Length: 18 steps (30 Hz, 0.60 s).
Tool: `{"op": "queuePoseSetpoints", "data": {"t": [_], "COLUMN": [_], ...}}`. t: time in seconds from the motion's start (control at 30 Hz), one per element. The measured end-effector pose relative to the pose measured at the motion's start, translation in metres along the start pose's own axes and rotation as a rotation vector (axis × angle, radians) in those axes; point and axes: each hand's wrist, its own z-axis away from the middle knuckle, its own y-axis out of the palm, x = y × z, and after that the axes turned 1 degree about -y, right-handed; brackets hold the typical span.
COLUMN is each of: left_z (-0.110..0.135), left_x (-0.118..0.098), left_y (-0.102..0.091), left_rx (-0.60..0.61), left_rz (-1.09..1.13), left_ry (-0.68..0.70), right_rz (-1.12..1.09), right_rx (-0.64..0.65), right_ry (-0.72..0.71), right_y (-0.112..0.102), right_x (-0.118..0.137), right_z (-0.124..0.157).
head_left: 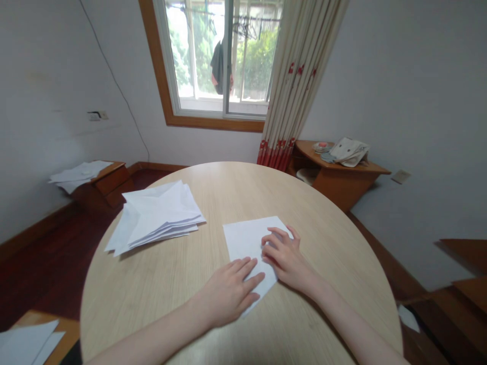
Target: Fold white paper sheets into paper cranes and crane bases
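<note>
Your folded white sheet [245, 243] tapers to a point aimed back at you, its long axis running away from you on the round wooden surface [171, 284]. A stack of papers [160, 215] lies to its left, with a window [216, 56] beyond. Your left hand [228, 291] lies flat and open on the near point. Your right hand [287, 256], fingers loosely bent, presses its right edge.

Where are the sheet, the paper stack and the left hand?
sheet [243, 238], head view, bare upper-left part.
paper stack [160, 215], head view, middle of top sheet.
left hand [228, 291], head view, back of the hand.
</note>
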Motion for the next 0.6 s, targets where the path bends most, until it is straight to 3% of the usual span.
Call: {"op": "queuePoseSetpoints", "data": {"t": [0.6], "left_z": [-0.0006], "left_x": [-0.0016], "left_y": [0.0000], "left_rx": [-0.008], "left_rz": [0.016], "left_ry": [-0.006], "right_rz": [0.049], "right_rx": [-0.014], "right_ry": [-0.011], "right_y": [0.0049], "right_x": [-0.0004], "right_z": [-0.0001]}}
